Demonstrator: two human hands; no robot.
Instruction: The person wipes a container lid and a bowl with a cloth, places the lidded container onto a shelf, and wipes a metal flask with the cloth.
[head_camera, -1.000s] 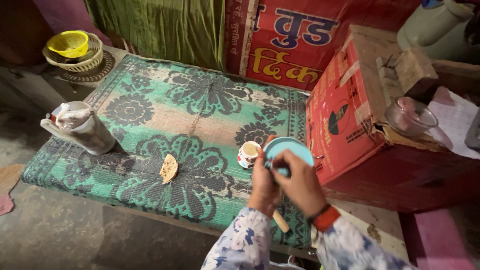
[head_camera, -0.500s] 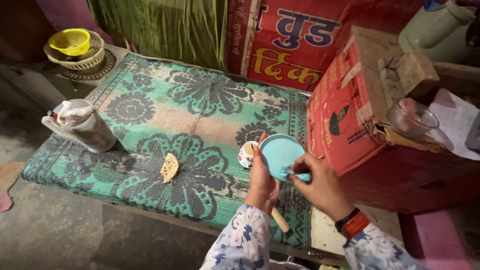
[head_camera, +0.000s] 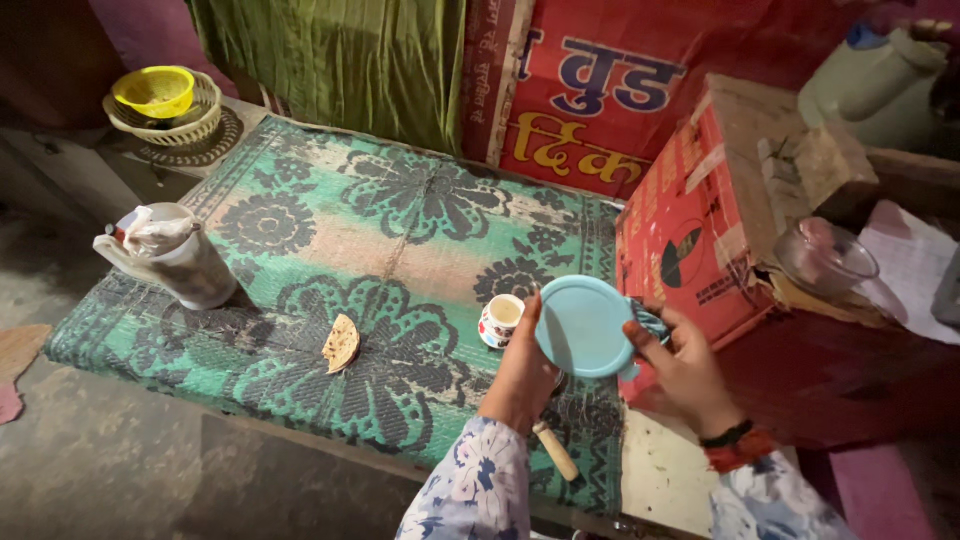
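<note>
A light blue lid (head_camera: 582, 326) is plain all over. The mat (head_camera: 380, 260) is green with dark flower patterns and a pale pinkish band across its middle. The small cup (head_camera: 501, 320) is white with red markings. The sleeves (head_camera: 470, 490) are pale blue with a floral print, and a red and black band (head_camera: 738, 444) circles one wrist. The cardboard box (head_camera: 690, 240) is red, as is the banner (head_camera: 620, 80) with blue and yellow lettering. The curtain (head_camera: 330, 60) is green. A yellow bowl (head_camera: 154, 90) sits in a cream basket (head_camera: 175, 125). The jug (head_camera: 170, 258) looks off-white, though dim light makes it uncertain.
</note>
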